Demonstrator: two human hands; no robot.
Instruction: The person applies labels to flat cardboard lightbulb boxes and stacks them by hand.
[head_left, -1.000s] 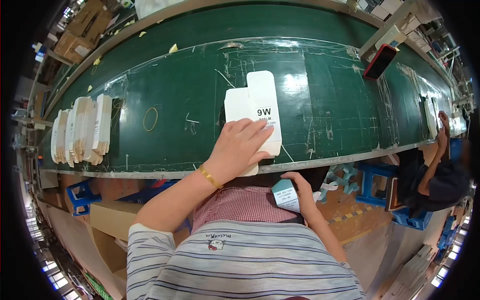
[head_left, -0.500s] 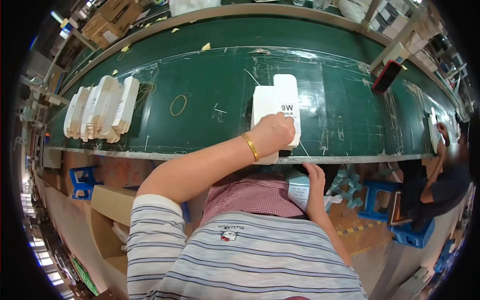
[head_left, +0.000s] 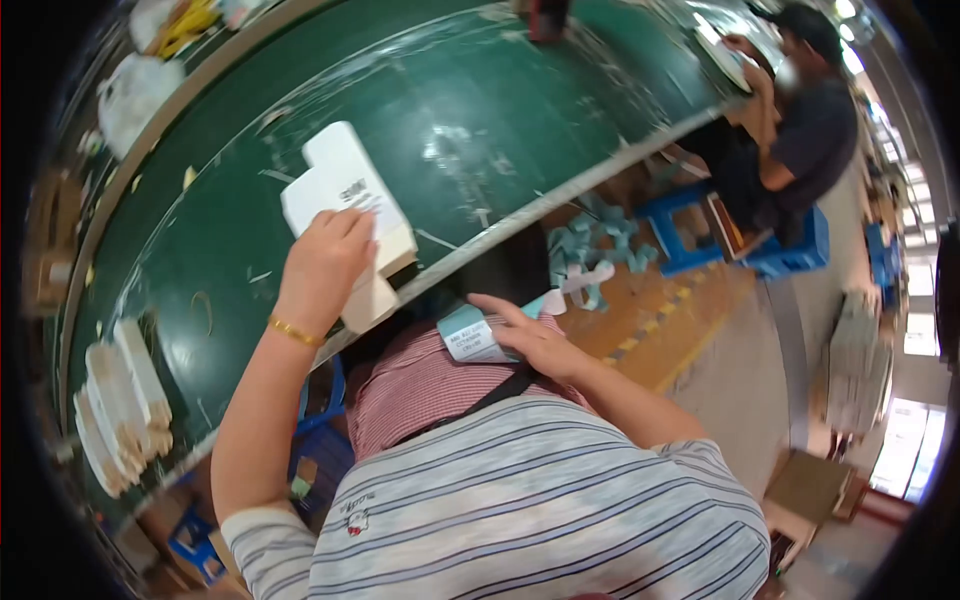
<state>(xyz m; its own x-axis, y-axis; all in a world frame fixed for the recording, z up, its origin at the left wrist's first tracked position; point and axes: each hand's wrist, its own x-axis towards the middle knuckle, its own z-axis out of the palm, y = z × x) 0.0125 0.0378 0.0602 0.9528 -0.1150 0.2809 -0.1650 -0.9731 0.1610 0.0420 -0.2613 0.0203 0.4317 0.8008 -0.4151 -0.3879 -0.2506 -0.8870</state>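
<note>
My left hand (head_left: pixel 330 262), with a gold bangle at the wrist, rests on the printed face of the white boxes (head_left: pixel 338 178). Its fingers are bent and close together; anything under the fingertips is hidden. The boxes lie in a small overlapping stack by the table's front edge. Over my lap, my right hand (head_left: pixel 522 338) holds a pale blue roll of labels (head_left: pixel 468 335) with dark print, its index finger stretched along the top.
More white boxes (head_left: pixel 120 405) stand in a row at the left of the green table (head_left: pixel 240 225). Pale blue backing strip (head_left: pixel 600 240) hangs in curls beyond my right hand. A person (head_left: pixel 810 130) in dark clothes sits at the right beside blue stools (head_left: pixel 800 245).
The view has turned toward the right, so the table runs diagonally and the seated person shows more fully. My left hand's fingers are less curled on the box; my right hand remains at the roll.
</note>
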